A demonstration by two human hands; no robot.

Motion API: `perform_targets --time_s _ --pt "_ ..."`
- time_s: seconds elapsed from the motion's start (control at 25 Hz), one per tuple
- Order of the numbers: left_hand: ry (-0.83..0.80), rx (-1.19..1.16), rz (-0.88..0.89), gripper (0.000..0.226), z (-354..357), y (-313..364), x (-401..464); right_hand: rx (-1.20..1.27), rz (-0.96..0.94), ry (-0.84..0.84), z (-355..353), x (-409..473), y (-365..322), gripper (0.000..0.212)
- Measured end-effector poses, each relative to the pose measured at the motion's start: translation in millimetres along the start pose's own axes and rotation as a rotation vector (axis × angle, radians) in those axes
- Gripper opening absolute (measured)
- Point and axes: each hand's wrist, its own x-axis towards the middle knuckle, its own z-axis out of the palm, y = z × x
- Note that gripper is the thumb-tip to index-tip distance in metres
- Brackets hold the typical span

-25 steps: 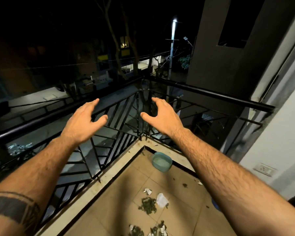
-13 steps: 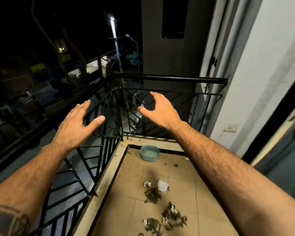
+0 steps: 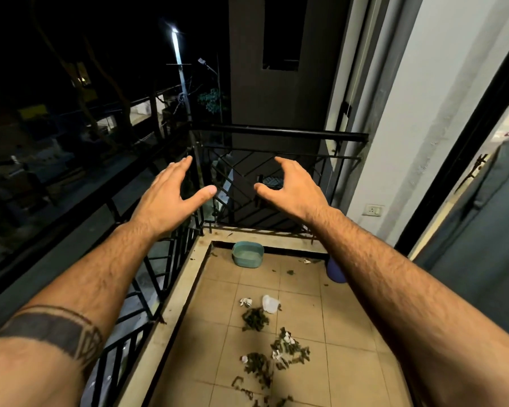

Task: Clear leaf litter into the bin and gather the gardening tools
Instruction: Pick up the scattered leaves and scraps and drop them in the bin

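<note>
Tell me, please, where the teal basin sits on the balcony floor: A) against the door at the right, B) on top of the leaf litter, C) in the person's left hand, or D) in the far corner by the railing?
D: the teal basin stands on the tiles in the far corner below the railing, apart from the leaf litter, and both hands are empty.

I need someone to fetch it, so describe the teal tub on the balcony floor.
Follow the black railing to the balcony's far end. The teal tub sits on the tiles just below it, near the left corner. It is open-topped, unlike the blue object by the right wall.
</note>
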Motion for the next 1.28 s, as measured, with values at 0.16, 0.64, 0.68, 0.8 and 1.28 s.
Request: perform_targets --time_s 0.16,0.64,0.68,0.8,1.28 --pt "-0.025 0.02 -0.018 0.103 4 21 -29 0.005 0.024 -0.013 -13 -29 13 0.092" --pt "-0.094 -0.007 0.091 0.096 8 24 -80 -0.037 0.141 0.057 -22 -119 5 0.089" --pt "-0.103 -0.009 0.105 0.096 4 22 -81 -0.036 0.162 0.076 -22 -122 0 0.089" --pt "-0.145 -0.03 0.147 0.098 -7 9 -89 -0.043 0.23 0.105 -17 -140 -23 0.09" --pt "-0.257 -0.093 0.109 0.101 27 -23 -152 -0.15 0.35 -0.037 37 -204 -33 0.093"
